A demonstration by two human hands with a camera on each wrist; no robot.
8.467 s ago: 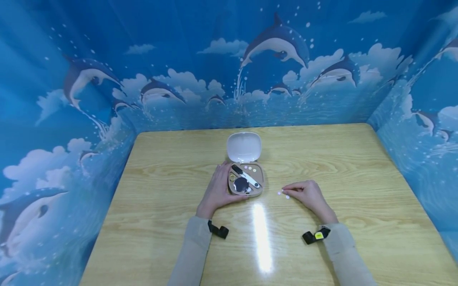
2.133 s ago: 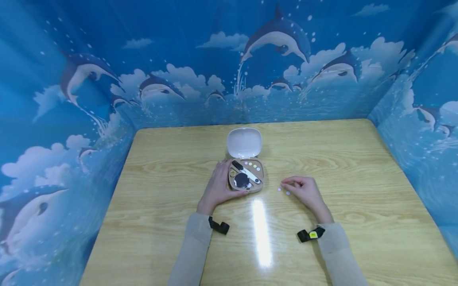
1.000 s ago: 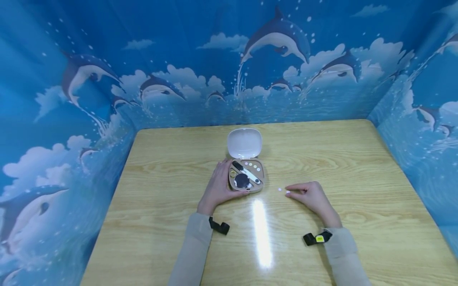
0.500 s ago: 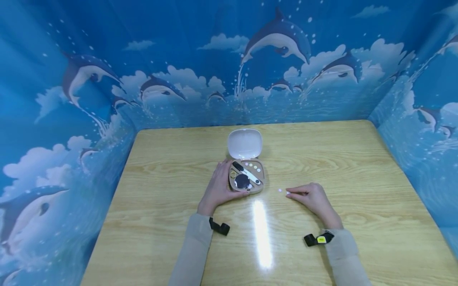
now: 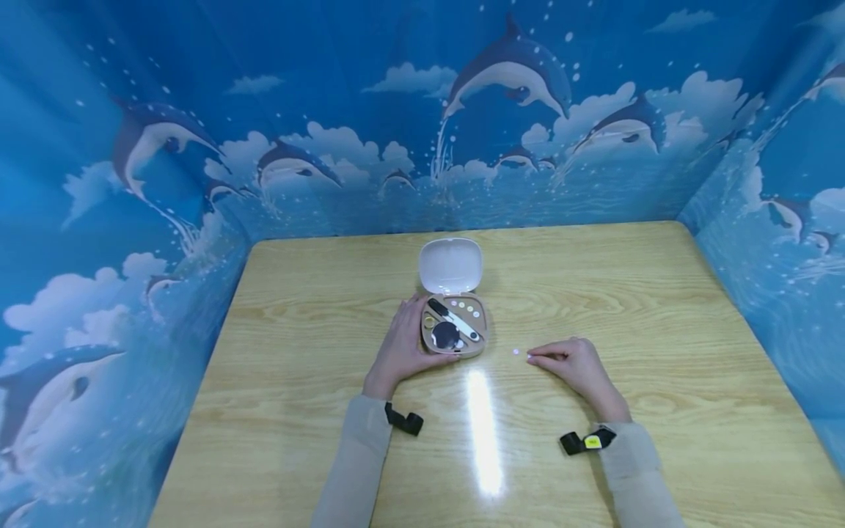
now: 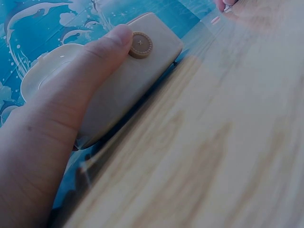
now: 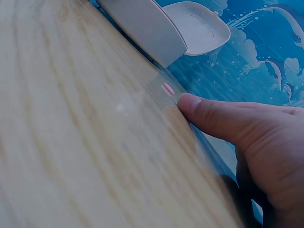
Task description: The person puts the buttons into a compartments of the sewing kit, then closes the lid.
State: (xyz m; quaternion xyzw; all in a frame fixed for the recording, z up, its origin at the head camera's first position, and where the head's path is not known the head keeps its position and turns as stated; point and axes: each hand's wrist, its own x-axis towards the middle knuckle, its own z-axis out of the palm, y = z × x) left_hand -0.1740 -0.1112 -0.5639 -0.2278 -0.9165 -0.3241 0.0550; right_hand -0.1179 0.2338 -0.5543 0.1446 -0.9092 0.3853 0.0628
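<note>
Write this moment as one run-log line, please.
left hand: grips compartmented case | lid: open | right hand: fingertips at pale disc, grip unclear | pink disc: on table, between case and right hand

The counter (image 5: 277, 440) has a pale yellowish wood grain and rounded far corners (a long streak of glare (image 5: 484, 433) whitens its near middle). A small beige case (image 5: 472, 353) sits on it, around the middle of its width, with its white lid (image 5: 451, 265) open toward the far edge. Right of the case, near but apart, lies one tiny pinkish-white disc (image 5: 516, 352).
</note>
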